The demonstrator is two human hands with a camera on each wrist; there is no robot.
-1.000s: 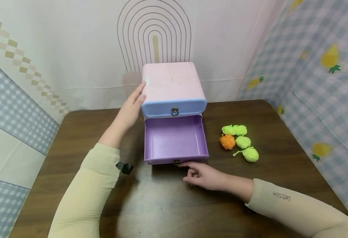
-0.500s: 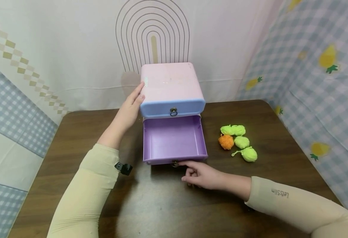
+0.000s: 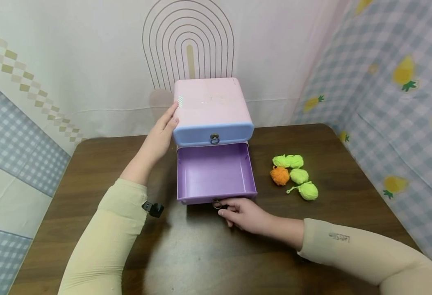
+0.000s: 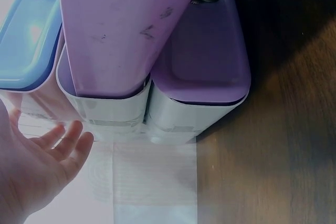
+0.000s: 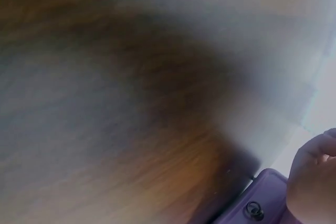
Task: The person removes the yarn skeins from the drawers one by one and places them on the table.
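Note:
A small drawer cabinet (image 3: 212,100) with a pink top stands at the back of the table. Its blue top drawer (image 3: 234,132) is pushed in. Below that, a purple drawer (image 3: 216,172) is pulled far out, and nothing lies inside it. My left hand (image 3: 159,133) rests with extended fingers against the cabinet's left side; the left wrist view shows a lower purple drawer (image 4: 210,56), pushed in. At the pulled-out drawer's front, my right hand (image 3: 247,215) touches the panel beside the metal ring pull (image 3: 217,203), its other fingers bent underneath. The ring hangs free.
Right of the cabinet lie several small yarn balls: an orange ball (image 3: 280,175) and neon yellow-green ones (image 3: 308,191), one with a loose tail. The brown wooden table (image 3: 201,254) reaches back to a patterned cloth backdrop (image 3: 275,49).
My right index finger has come off the ring pull, and the hand has shifted slightly left with its thumb nearer the ring. The drawer and my left hand stay put.

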